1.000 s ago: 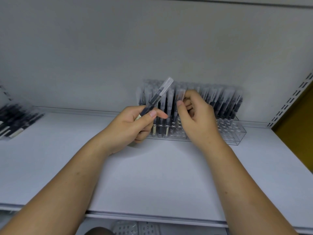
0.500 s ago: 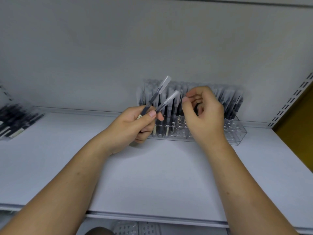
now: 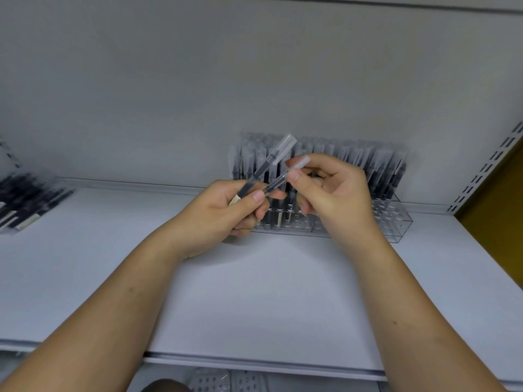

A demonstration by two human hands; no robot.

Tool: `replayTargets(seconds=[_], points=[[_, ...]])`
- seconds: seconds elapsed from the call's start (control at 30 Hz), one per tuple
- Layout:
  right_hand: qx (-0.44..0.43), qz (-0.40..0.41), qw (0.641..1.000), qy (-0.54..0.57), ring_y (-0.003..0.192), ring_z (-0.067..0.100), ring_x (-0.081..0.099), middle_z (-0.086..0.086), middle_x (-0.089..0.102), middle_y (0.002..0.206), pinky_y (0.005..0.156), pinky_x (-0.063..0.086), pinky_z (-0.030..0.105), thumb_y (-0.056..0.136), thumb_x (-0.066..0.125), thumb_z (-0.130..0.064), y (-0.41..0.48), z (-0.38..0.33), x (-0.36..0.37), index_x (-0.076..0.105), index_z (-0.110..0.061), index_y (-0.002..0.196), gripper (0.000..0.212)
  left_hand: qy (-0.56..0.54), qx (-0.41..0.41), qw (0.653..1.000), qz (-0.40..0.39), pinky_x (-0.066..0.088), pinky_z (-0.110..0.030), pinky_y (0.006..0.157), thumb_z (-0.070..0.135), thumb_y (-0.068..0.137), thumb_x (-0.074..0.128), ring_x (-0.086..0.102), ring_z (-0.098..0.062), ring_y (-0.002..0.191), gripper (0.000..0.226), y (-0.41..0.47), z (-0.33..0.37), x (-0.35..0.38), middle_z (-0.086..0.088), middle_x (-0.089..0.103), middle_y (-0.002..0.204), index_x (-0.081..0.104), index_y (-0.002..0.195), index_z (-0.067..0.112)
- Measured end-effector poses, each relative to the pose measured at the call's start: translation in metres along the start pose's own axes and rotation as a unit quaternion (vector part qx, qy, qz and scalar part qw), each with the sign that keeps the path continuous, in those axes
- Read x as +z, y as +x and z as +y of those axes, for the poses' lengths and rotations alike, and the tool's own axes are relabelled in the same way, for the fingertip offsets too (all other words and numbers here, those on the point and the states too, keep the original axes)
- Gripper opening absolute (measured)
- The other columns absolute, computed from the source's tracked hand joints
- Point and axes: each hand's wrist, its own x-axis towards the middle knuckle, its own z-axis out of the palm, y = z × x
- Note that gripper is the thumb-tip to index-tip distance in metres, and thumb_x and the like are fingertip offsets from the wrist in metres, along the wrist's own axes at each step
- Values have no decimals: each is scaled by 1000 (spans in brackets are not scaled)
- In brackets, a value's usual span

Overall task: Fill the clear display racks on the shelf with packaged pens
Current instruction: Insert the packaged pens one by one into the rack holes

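Note:
A clear display rack (image 3: 396, 224) stands against the shelf's back wall, holding several upright packaged pens (image 3: 382, 171); its right front holes are bare. My left hand (image 3: 223, 210) grips two packaged pens, dark barrels in clear sleeves. The upper pen (image 3: 271, 159) points up and right. My right hand (image 3: 336, 193) pinches the top of the lower pen (image 3: 283, 178) between thumb and forefinger, in front of the rack.
A second rack of dark packaged pens (image 3: 25, 199) lies at the far left of the white shelf (image 3: 268, 292). A slotted upright (image 3: 486, 165) bounds the right side. More perforated racks (image 3: 220, 381) show below the shelf edge.
My right hand left the pens in the rack, moved up and left, and took hold of the top of the second pen in my left hand. The left hand stayed put.

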Motion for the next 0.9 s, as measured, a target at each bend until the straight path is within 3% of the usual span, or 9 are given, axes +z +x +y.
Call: replayTargets(seconds=[0.17, 0.23, 0.33, 0.47, 0.63, 0.77, 0.9], points=[[-3, 49, 997, 58, 61, 25, 71, 12, 78, 92, 44, 40, 26, 100, 62, -17, 5, 0, -3, 65, -11, 98, 7, 64, 7, 998, 5, 23, -32, 55, 34, 106, 50, 23, -25, 56, 38, 0, -1, -3, -29, 38, 68, 62, 108, -2], [-19, 84, 993, 84, 60, 26, 70, 13, 78, 89, 45, 42, 26, 101, 58, -19, 8, -1, -5, 60, -15, 97, 7, 65, 1, 998, 21, 20, -30, 52, 33, 105, 50, 20, -23, 53, 35, 0, -2, -4, -24, 36, 66, 65, 110, 1], [-50, 151, 983, 92, 54, 24, 61, 4, 73, 80, 46, 40, 27, 104, 54, -16, 12, -1, -11, 58, -16, 99, 6, 32, 3, 999, 38, 22, -23, 48, 27, 108, 53, 24, -16, 48, 27, 1, -2, -3, -10, 49, 76, 70, 117, 8], [-74, 204, 976, 27, 53, 22, 57, 5, 70, 81, 47, 42, 28, 107, 55, -17, 13, 1, -16, 58, -14, 102, 6, -3, 4, 1000, 29, 15, -27, 48, 29, 103, 53, 19, -14, 50, 24, 2, -2, -2, -1, 31, 69, 74, 104, 18], [-90, 174, 980, -38, 59, 20, 60, -13, 71, 86, 50, 47, 29, 106, 55, -10, 11, 3, -14, 58, -18, 100, 10, -20, 3, 999, 39, 12, -28, 50, 32, 103, 49, 14, -13, 51, 24, 3, 1, -1, -6, 18, 70, 69, 101, 18], [-95, 142, 984, -44, 71, 18, 64, 4, 69, 97, 56, 49, 21, 105, 57, -8, 9, 4, -9, 60, -19, 102, 12, -25, -4, 999, 44, 11, -27, 51, 34, 104, 45, 13, -12, 52, 29, 3, 2, -2, 0, 20, 68, 63, 109, 11], [-100, 129, 985, -51, 76, 17, 67, -5, 70, 94, 58, 50, 20, 105, 57, -9, 9, 6, -9, 60, -17, 103, 9, -34, -3, 998, 45, 12, -24, 52, 34, 104, 44, 13, -10, 52, 29, 3, 3, -1, 4, 21, 68, 62, 107, 10]])
